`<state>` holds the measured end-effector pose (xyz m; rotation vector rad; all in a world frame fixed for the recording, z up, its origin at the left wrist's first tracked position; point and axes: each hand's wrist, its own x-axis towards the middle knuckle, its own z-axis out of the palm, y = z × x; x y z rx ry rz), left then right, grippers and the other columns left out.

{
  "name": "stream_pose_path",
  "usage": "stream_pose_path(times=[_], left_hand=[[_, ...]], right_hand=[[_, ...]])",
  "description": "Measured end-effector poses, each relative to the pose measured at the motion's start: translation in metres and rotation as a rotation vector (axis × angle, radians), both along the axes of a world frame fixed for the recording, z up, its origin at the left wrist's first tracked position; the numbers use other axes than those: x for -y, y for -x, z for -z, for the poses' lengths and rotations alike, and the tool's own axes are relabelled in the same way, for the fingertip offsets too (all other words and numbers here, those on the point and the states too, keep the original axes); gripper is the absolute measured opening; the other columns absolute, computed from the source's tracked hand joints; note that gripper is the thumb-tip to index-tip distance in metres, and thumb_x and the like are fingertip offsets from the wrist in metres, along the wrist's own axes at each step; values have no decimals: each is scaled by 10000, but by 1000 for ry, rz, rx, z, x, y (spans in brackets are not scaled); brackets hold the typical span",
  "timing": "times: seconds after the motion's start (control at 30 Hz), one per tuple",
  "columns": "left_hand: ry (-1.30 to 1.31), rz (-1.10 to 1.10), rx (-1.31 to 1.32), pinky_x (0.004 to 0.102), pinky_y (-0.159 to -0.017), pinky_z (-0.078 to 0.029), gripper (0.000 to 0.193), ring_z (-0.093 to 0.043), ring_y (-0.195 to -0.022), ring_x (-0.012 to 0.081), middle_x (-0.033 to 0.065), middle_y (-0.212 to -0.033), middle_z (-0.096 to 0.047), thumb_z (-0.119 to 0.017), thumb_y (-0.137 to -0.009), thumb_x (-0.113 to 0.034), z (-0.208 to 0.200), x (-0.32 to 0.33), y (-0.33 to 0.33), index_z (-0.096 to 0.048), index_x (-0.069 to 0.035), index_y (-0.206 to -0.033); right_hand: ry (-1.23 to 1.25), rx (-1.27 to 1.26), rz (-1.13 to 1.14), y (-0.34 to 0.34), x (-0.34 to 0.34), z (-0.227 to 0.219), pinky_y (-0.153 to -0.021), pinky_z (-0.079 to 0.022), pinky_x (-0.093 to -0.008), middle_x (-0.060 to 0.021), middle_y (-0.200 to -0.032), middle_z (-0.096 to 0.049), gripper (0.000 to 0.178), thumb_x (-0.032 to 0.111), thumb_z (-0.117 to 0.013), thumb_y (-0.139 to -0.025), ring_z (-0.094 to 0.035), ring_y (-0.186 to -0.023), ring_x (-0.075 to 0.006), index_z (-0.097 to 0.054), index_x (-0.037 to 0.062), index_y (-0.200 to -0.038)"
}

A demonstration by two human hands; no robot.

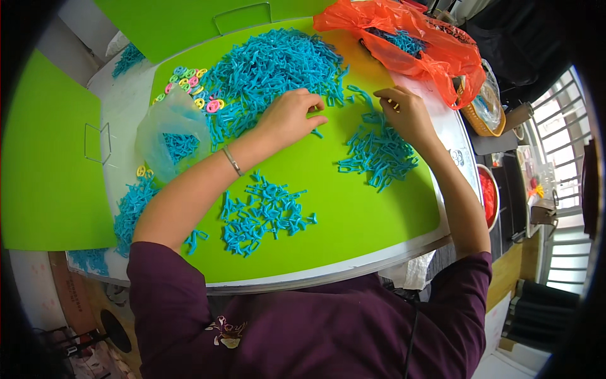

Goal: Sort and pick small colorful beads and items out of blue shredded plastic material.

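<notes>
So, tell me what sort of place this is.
Probably a home workspace for piecework sorting: heaps of small blue plastic parts on a green table, bags of more parts, and household clutter beside a barred window.

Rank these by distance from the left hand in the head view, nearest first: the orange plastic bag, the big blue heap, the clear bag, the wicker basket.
From the left hand:
1. Big blue heap, touching its knuckles.
2. Clear bag, to its left.
3. Orange plastic bag, upper right.
4. Wicker basket, far right edge.
</notes>
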<state>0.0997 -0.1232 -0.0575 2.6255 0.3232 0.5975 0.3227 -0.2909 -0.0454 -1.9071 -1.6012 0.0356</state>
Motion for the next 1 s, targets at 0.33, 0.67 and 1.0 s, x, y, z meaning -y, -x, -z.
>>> stream_pose_path(times=[0.33,0.67,1.0], left_hand=[[-148,-58,127,363,-645,-497,164,-622,-706,240,106,-830,-638,-693,-873,-210,-6,-4,7,-695,-55,-926],[72,-117,15,356,-715,-514,177,-639,-812,261,117,-923,-675,-638,-931,-195,-12,9,56,-697,-35,-979],[-218,-42,21,416,-921,-453,218,-584,-1034,290,96,-1074,-658,-650,-906,-247,2,3,34,-710,-75,-1027]], right_hand=[[169,302,-45,30,-20,-9,-828,-498,-390,-92,-931,-683,214,213,-710,-843,-622,-938,-296,-730,58,-989],[-213,550,-218,61,-38,-4,-998,-454,-428,-148,-1256,-635,325,299,-653,-916,-604,-1128,-326,-684,50,-1123],[264,385,10,52,-3,-35,-932,-463,-430,-124,-1100,-685,277,259,-660,-910,-627,-1016,-310,-698,39,-1074]])
